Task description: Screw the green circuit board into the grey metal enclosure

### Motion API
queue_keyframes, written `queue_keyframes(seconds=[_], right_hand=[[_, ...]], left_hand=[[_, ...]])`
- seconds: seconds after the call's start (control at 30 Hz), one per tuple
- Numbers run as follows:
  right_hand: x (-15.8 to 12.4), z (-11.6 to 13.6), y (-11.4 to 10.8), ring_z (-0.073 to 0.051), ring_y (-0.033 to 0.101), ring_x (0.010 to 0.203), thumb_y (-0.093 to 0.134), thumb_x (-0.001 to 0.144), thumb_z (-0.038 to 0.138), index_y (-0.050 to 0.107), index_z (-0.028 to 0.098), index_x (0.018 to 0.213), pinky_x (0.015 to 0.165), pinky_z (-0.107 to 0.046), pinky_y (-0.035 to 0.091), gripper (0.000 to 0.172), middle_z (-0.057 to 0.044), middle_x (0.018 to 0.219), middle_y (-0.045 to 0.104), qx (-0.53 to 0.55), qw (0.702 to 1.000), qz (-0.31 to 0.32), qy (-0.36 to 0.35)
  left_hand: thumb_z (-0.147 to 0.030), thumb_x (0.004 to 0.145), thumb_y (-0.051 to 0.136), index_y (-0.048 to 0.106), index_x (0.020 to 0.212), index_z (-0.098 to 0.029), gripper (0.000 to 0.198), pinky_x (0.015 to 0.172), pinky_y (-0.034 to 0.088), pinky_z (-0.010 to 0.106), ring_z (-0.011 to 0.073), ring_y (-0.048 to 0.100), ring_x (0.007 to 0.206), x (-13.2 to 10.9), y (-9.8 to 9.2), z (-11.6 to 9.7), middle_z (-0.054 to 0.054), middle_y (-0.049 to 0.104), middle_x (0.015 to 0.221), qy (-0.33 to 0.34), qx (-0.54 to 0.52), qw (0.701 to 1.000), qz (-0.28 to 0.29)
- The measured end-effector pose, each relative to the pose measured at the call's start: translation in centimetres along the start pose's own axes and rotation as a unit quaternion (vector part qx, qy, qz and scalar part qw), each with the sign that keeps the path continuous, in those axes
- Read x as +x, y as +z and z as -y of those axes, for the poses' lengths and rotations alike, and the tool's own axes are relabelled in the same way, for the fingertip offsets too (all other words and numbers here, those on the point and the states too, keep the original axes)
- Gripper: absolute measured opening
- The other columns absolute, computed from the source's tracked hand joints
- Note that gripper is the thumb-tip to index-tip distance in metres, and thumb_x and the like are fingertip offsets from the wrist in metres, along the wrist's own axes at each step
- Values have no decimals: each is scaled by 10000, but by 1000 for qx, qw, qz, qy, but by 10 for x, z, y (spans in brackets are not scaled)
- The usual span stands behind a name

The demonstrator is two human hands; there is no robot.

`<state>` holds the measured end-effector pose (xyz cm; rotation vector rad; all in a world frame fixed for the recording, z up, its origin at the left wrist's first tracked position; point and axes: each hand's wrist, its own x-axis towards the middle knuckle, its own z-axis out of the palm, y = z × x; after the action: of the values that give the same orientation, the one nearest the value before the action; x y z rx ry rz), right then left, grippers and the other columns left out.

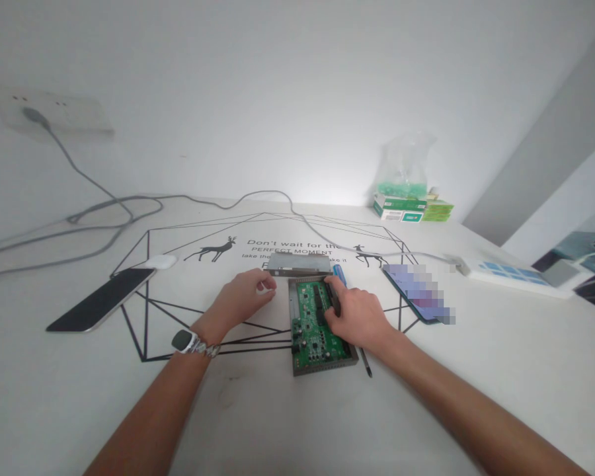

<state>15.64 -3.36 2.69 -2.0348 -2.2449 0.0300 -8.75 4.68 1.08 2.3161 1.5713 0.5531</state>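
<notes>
A green circuit board (310, 330) sits in an uncovered grey metal case (322, 369) on the table. My right hand (359, 314) is on its right side, the index finger reaching to the far corner and the thumb over the dark parts; the other fingers are folded and partly hidden. To the left of the case, my left hand (248, 294) hovers with loosely curled fingers, a gap before the thumb and nothing visible in it. A grey metal cover (300, 264) lies just beyond. The screwdriver's blue handle (339, 274) shows behind my right hand, and its dark shaft emerges nearer me.
A dark tablet-like slab (104, 301) and a white mouse (161, 262) lie left. Right are a phone (416, 294) and a white power strip (510, 274), its grey cable (322, 235) crossing the table. Small boxes (401, 206) and a plastic bag (404, 165) stand against the wall.
</notes>
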Motion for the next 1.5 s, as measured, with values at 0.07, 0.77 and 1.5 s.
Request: queue_keyframes(seconds=[0.07,0.77,1.5], right_hand=[[1,-2,1,-307,726,791,499,848,289,473,216,1386,651,-341,402,543,-94,870,757,4,1000,-5,-2],[-3,12,7,-285,719,789,506,864,302,504,244,1351,646,-331,388,491,-61,840,749,45,999,6,-1],[2,-4,1,-195,616,622,525,944,442,578,239,1275,599,-282,316,392,9,690,668,153,988,-18,2]], left_hand=[[-347,810,570,697,902,-225,199,841,510,353,226,669,902,-1,0,0,45,736,1006,6,7,1000,3],[-268,877,499,688,884,-217,197,780,482,349,234,661,897,-2,3,-9,65,704,1015,-11,41,999,7],[-366,928,487,558,869,-220,172,759,458,349,218,624,826,-5,7,-22,41,666,905,49,-37,998,3]])
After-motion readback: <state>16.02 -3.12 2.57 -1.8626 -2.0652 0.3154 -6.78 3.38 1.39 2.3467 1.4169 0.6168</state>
